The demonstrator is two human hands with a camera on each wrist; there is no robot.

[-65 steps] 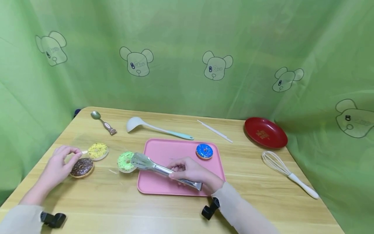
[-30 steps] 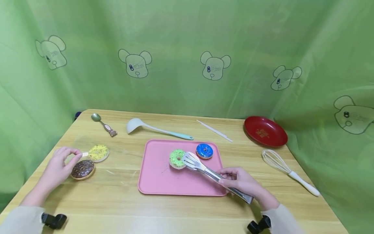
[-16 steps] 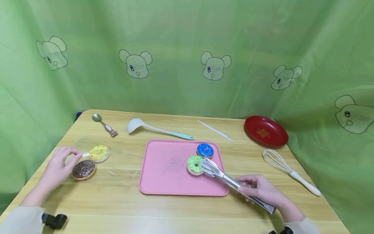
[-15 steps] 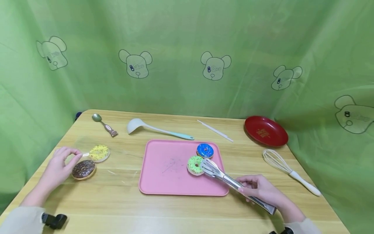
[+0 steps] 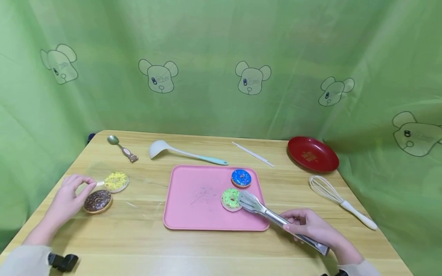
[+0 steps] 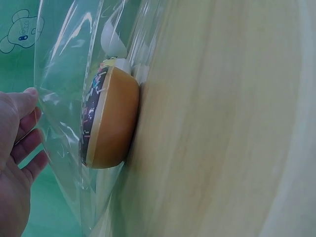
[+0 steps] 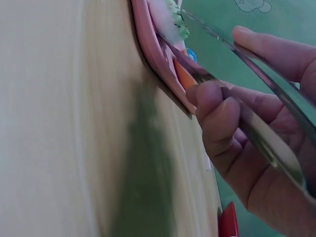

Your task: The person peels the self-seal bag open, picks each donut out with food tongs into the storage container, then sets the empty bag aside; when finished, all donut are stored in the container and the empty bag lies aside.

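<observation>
At the left of the head view, my left hand (image 5: 72, 193) pinches the upper edge of a clear plastic bag (image 6: 64, 123). The bag lies around a chocolate donut (image 5: 98, 201) and a yellow donut (image 5: 116, 181). My right hand (image 5: 307, 226) grips metal tongs (image 5: 276, 218) by the arms, right of the pink tray (image 5: 190, 218). The tongs' tips stand at the right edge of a green donut (image 5: 230, 199), one above and one below it in the right wrist view. A blue donut (image 5: 241, 178) sits just behind the green one on the tray.
Along the back lie a spoon (image 5: 122, 148), a white ladle (image 5: 186, 153) with a light-blue handle end, and thin white sticks (image 5: 253, 154). A red plate (image 5: 312, 154) and a white-handled whisk (image 5: 343, 203) are at the right.
The right hand has carried the green donut in the tongs rightward from the bag's side onto the tray, then slightly nearer, away from the blue donut. The left hand stays put.
</observation>
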